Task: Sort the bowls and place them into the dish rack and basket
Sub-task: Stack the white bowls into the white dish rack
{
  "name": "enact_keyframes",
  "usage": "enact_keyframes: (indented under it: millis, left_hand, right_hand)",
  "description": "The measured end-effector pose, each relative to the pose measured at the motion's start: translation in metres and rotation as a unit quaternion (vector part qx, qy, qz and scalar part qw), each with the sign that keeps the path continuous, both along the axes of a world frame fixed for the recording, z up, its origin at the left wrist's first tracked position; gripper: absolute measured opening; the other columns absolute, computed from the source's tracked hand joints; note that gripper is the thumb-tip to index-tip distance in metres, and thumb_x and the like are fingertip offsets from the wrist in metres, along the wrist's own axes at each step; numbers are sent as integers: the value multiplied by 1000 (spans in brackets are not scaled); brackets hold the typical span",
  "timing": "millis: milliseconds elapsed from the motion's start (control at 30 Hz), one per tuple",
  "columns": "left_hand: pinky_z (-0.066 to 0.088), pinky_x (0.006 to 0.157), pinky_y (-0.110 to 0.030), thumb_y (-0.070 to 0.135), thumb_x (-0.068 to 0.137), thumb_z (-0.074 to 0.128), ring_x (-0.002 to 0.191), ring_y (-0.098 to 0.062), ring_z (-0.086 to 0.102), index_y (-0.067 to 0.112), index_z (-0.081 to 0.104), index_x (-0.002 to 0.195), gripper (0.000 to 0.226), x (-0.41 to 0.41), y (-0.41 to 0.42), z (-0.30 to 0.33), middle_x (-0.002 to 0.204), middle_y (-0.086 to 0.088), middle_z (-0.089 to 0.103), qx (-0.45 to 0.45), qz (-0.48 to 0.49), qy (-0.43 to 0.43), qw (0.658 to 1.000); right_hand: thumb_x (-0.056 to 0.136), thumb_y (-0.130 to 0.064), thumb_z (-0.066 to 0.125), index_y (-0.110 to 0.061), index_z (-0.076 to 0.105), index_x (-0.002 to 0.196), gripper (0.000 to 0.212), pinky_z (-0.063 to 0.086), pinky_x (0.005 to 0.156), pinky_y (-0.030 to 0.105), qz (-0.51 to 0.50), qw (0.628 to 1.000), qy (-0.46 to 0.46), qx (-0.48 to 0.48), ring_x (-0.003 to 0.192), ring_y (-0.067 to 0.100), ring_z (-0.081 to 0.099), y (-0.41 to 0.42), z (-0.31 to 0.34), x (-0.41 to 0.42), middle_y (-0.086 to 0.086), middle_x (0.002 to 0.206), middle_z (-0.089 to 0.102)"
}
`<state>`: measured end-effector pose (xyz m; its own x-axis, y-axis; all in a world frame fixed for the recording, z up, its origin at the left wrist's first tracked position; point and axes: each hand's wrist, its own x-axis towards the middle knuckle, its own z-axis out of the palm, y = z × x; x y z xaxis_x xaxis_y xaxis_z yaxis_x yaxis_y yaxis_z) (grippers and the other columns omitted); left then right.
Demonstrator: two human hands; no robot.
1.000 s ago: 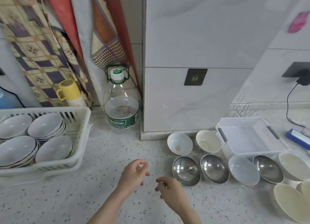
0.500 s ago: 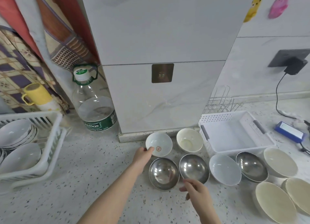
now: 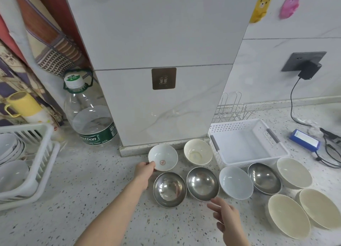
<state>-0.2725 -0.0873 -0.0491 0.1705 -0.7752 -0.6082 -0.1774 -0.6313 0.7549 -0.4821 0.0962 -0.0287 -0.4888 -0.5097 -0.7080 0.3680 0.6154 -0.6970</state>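
My left hand (image 3: 144,173) grips the near-left rim of a small white bowl with a red mark inside (image 3: 164,158). My right hand (image 3: 224,215) hovers with relaxed fingers just below a steel bowl (image 3: 202,183), holding nothing. Another steel bowl (image 3: 169,189) sits to its left. A cream bowl (image 3: 197,152), a white bowl (image 3: 235,182), a third steel bowl (image 3: 264,178) and three cream bowls (image 3: 294,173) lie on the counter. The white basket (image 3: 276,149) is empty. The dish rack (image 3: 44,164) at left holds white bowls.
A large water bottle (image 3: 90,114) stands beside the marble pillar (image 3: 166,102). A yellow cup (image 3: 23,103) stands behind the rack. A wire rack (image 3: 232,111) sits behind the basket. A blue box (image 3: 304,142) and cables lie at right.
My left hand has closed on the small white bowl's rim. My right hand has come closer to the steel bowl. The view has shifted right and down.
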Motion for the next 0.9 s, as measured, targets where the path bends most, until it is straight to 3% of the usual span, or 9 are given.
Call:
enact_keyframes:
  millis: [200, 300, 400, 600, 700, 800, 900]
  left_hand:
    - [34, 54, -27, 7, 87, 57, 66, -19, 48, 2, 63, 78, 12, 15, 2, 5, 76, -11, 67, -39, 46, 2, 998]
    - [31, 47, -25, 8, 87, 56, 53, -12, 39, 8, 64, 75, 14, 23, 4, 12, 73, -7, 71, -51, 48, 5, 998]
    - [31, 48, -23, 8, 87, 56, 52, -11, 37, 7, 64, 82, 10, 30, 6, 17, 80, -10, 73, -50, 54, 18, 997]
    - [28, 46, -23, 8, 86, 56, 54, -11, 34, 5, 64, 89, 9, 35, 13, 25, 83, -11, 74, -47, 48, 36, 997]
    - [27, 46, -23, 8, 85, 57, 53, -10, 34, 5, 65, 87, 10, 37, 18, 29, 82, -11, 74, -44, 44, 46, 997]
    - [26, 45, -22, 7, 83, 57, 52, -10, 33, 3, 67, 84, 11, 42, 25, 31, 80, -11, 74, -41, 45, 55, 997]
    - [26, 44, -21, 7, 82, 57, 52, -10, 33, 3, 67, 82, 11, 47, 32, 35, 77, -11, 76, -41, 45, 63, 996]
  right_hand:
    - [93, -37, 56, -3, 70, 93, 37, 31, 53, 27, -69, 998, -4, 11, 57, 16, 43, 5, -4, -12, 8, 73, 75]
    - [93, -46, 54, -2, 64, 104, 47, 30, 51, 28, -104, 995, 0, 12, 57, 15, 40, 5, -8, -15, 10, 84, 74]
    - [93, -48, 53, -10, 52, 118, 46, 31, 50, 27, -149, 989, 7, -2, 61, 15, 44, 2, -9, -20, 7, 94, 72]
    - [97, -34, 51, -15, 45, 137, 44, 33, 54, 27, -197, 979, 11, -46, 66, 15, 53, -6, -12, -27, 9, 110, 68]
    - [97, -20, 50, -9, 48, 135, 39, 32, 53, 25, -206, 977, 10, -50, 65, 14, 52, -8, -10, -29, 11, 103, 67]
    - [93, -12, 52, -2, 55, 128, 36, 31, 52, 26, -228, 972, 18, -45, 64, 14, 49, -6, -7, -29, 9, 83, 64]
    - [89, -10, 53, 1, 60, 120, 34, 29, 50, 26, -255, 965, 32, -46, 56, 14, 38, 0, -6, -25, 21, 93, 69]
